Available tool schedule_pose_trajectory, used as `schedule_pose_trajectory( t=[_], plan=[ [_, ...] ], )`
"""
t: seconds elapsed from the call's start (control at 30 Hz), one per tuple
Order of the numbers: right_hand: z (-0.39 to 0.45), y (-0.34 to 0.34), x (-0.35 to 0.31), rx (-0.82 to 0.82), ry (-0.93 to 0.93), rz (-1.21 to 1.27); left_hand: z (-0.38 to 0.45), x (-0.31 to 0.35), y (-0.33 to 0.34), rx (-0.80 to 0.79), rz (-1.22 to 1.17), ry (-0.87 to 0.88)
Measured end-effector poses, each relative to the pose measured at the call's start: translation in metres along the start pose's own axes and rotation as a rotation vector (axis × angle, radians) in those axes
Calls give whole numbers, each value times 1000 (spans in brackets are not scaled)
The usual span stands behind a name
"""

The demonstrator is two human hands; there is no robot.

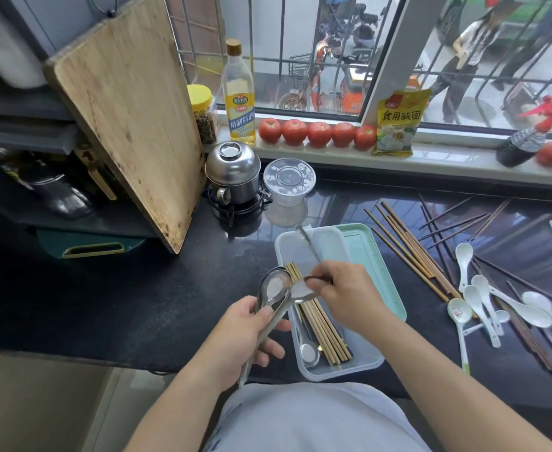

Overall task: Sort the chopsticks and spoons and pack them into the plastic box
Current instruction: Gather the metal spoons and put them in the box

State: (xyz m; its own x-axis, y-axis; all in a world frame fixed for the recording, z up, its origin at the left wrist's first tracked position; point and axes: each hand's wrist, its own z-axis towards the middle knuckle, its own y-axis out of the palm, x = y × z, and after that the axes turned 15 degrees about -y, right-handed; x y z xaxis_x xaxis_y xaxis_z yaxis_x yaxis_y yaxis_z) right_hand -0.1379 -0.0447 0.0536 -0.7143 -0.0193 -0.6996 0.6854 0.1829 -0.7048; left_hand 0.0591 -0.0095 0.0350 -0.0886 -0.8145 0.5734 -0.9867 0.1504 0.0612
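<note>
- The wooden cutting board leans at 10 o'clock against the shelf, so it stands out of the working area.
- The left hand is curled around a small stack of metal spoons, bowls nested and pointing to 12 o'clock; I think they are collected together so they can go in as one group.
- The plastic box lies open on the dark surface at the centre. Bamboo chopsticks already lie along its length, and one metal spoon lies beside them at the left wall, so each kind has its own lane.
- The green lid lies partly under the box at its right.
- The right hand hovers over the box and pinches another metal spoon by its middle, the handle pointing to 12 o'clock, probably to add it to the stack.
- At 3 o'clock, brown chopsticks, dark chopsticks and white ceramic spoons wait unsorted on the surface.
</note>
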Motion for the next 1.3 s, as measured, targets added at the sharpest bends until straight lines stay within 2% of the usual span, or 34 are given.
schedule_pose_trajectory(
  t=[0.1, 0.17, 0.23, 0.33, 0.4, 0.47, 0.57, 0.6, 0.67, 0.73, 0.83, 0.9, 1.0, 1.1, 1.23, 1.3],
  plan=[
    [-5, -23, 10, 164, 199, 57, 13, -5, -12, 227, -103, 17],
    [-20, -33, 15, 270, 410, 281, 21, -8, -27, 330, -198, 26],
    [-35, -25, 12, 176, 545, 408, 24, -10, -41, 361, -287, 25],
    [-36, 10, 9, 35, 627, 446, 22, -9, -41, 331, -328, 15],
    [-23, 34, 15, -37, 711, 422, 19, -9, -31, 270, -316, -1],
    [-10, 50, 24, -193, 751, 320, 14, -9, -21, 200, -312, -20],
    [-5, 59, 31, -531, 682, 110, 6, -8, -11, 122, -340, -37],
    [-6, 58, 31, -587, 631, 7, 3, -7, -9, 108, -357, -41],
    [-7, 54, 29, -531, 476, -247, 0, -8, -8, 94, -375, -49],
    [-7, 46, 25, -342, 342, -313, -2, -9, -10, 83, -334, -51],
    [-10, 32, 7, -39, 185, 7, -8, -11, -11, 59, -176, -35],
    [-13, 27, -12, 45, 57, 226, -12, -10, -10, 38, -89, -21],
    [-13, 28, -32, 52, -75, 308, -17, -5, -6, -7, -36, -4],
    [-8, 22, -34, 58, -54, 391, -22, 1, -9, -67, 7, -9],
    [-9, 3, -33, -180, 69, 750, -28, 6, -13, -188, 78, -48],
    [-10, -2, -34, -234, 44, 764, -29, 7, -13, -203, 97, -51]
  ],
)
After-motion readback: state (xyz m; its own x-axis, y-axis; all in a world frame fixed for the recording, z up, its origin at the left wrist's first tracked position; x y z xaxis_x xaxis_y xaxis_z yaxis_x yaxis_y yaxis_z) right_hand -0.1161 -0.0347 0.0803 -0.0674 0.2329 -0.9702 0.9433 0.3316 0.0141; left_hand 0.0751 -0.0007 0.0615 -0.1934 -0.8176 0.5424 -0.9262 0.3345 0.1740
